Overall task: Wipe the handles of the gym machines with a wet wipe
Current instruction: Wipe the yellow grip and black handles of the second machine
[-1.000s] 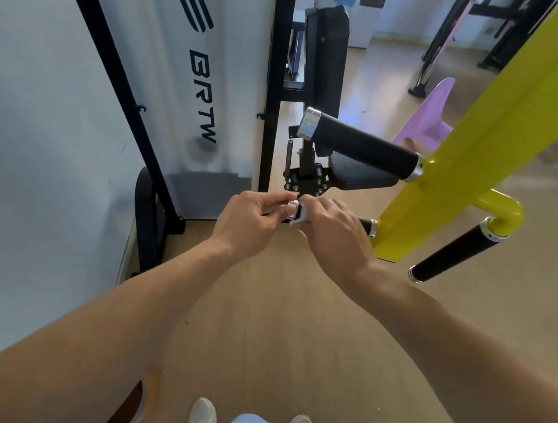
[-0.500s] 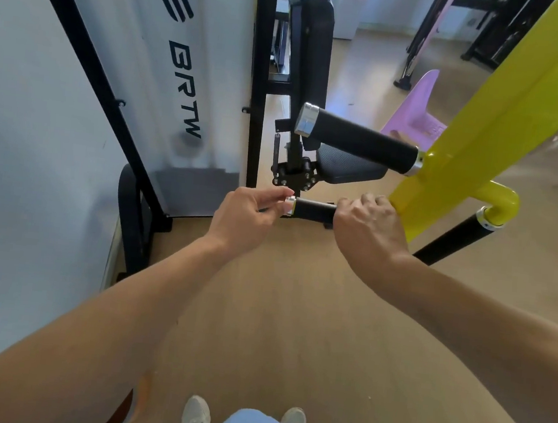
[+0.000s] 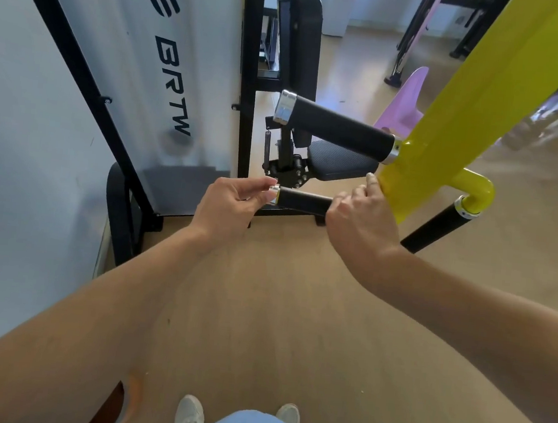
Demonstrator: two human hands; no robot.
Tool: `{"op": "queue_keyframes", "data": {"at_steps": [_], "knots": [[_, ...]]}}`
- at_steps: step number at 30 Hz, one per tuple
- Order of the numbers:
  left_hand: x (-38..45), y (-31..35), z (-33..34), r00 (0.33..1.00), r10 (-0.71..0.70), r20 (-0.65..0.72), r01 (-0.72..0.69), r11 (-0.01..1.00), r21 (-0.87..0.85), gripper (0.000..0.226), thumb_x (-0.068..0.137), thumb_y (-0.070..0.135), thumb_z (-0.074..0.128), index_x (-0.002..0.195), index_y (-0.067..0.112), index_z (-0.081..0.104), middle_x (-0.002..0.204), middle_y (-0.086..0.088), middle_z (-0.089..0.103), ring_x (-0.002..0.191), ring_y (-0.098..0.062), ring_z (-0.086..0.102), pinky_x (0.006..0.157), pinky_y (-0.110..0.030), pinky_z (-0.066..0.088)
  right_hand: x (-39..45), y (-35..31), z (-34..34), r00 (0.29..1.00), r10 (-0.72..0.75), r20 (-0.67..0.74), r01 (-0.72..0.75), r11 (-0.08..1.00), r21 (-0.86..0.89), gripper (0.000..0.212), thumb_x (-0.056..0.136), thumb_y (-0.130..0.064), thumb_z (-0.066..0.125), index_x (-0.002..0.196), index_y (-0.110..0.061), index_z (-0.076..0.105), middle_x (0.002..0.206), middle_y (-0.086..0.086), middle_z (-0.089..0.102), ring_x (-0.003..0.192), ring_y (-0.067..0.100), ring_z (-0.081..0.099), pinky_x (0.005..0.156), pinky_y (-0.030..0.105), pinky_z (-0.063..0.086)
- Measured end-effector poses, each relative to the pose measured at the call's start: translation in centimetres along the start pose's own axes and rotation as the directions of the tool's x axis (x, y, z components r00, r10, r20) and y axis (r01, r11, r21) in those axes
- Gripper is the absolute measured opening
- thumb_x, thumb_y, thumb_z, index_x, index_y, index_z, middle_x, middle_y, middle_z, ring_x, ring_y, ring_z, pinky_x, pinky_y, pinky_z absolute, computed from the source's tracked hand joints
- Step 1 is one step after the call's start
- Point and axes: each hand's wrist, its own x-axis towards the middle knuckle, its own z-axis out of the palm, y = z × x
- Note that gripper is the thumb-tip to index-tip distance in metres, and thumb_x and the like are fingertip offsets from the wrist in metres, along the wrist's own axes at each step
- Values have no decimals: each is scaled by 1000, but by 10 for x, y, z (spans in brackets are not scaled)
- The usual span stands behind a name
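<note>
In the middle of the frame, the right hand point(image 3: 361, 220) is wrapped around the low handle point(image 3: 304, 201), close to the yellow arm point(image 3: 452, 126). The wipe must be under that hand, but I cannot see it. The left hand point(image 3: 233, 203) pinches the handle's silver end cap point(image 3: 273, 193). I think this handle is being wiped now. Next comes the big handle point(image 3: 340, 126) above it.

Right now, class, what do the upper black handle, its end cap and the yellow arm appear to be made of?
Upper black handle: likely rubber or foam grip; matte, no glare.
End cap: polished metal, probably chrome or aluminium; bright silver reflections.
Yellow arm: seemingly painted or powder-coated steel; uniform glossy colour, hard flat faces.
</note>
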Motion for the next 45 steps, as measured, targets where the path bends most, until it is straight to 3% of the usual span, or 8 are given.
{"op": "queue_keyframes", "data": {"at_steps": [5,13,16,22,28,36,41,45], "knots": [[-1,0,1,1000,-14,-12,14,999,-39,29,95,31,69,122,24,73,117,6,75,112,-10,67,99,-25,53,22,-6,3,999,-9,-38,20,955,295,27,99,-28,48,111,-8,61,106,11,68,98,28,62,88,38,44],[0,1,0,1000,-14,-20,13,998,-62,28,92,34,72,119,26,75,110,10,77,104,-2,71,82,-15,57,47,-46,-1,988,-19,-150,110,772,626,42,95,-39,61,122,-8,57,113,10,67,105,26,62,89,37,44],[-1,0,0,1000,-12,-21,11,998,-59,27,92,33,73,118,26,75,111,10,77,106,-4,71,82,-13,55,40,-36,-4,993,-38,-108,93,819,566,33,97,-31,58,122,-10,57,114,9,68,104,27,63,93,39,43],[0,-3,3,999,-27,-38,26,999,-43,27,93,33,70,119,27,75,113,9,77,107,-10,70,100,-34,55,7,-2,-2,996,15,90,-8,997,-82,33,99,-18,41,117,-2,64,110,20,67,115,38,57,119,56,14],[1,0,4,996,-60,-69,58,998,-27,27,92,36,72,118,31,75,110,13,77,106,-1,69,103,-32,53,24,-18,5,977,-27,-212,85,960,268,24,99,-26,51,104,-8,65,93,12,74,88,30,71,106,45,41],[-5,0,8,997,-65,-50,63,997,-46,29,89,41,74,118,33,74,112,13,76,106,0,70,102,-37,54,17,-33,-8,989,-128,79,83,902,423,85,98,-55,43,156,-3,11,162,17,19,150,31,19,123,46,6],[-8,2,8,994,-97,-55,95,995,-29,30,92,40,71,121,33,73,115,12,76,110,-6,68,105,-38,52,-5,-2,-8,1000,-8,-20,8,1000,16,39,95,-8,32,117,2,63,102,20,68,102,35,62,121,53,12],[-9,4,5,994,-94,-59,94,996,-9,30,93,39,70,122,32,73,117,10,75,112,-9,67,104,-39,53,0,-5,1,992,-10,-125,34,981,191,26,91,-2,42,96,-2,67,84,14,70,80,29,68,116,46,30]]}}
